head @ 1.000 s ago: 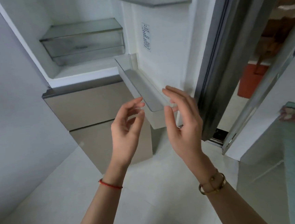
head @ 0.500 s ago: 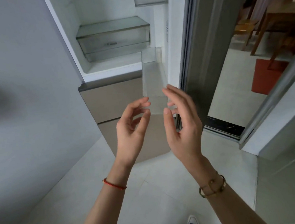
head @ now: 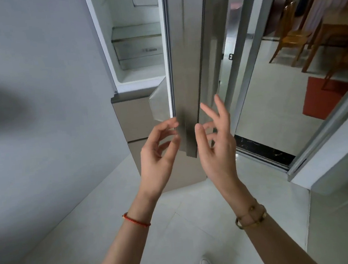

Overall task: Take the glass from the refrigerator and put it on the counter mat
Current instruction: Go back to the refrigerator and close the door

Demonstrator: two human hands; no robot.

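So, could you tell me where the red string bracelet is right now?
In the head view the red string bracelet sits on the left wrist, low and left of centre, below the left hand raised beside the refrigerator door edge.

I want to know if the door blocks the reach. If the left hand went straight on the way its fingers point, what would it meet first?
Most likely the edge of the refrigerator door: the left hand has its fingertips right at that edge, pointing up and right. Whether they already touch it cannot be told, as depth is unclear.
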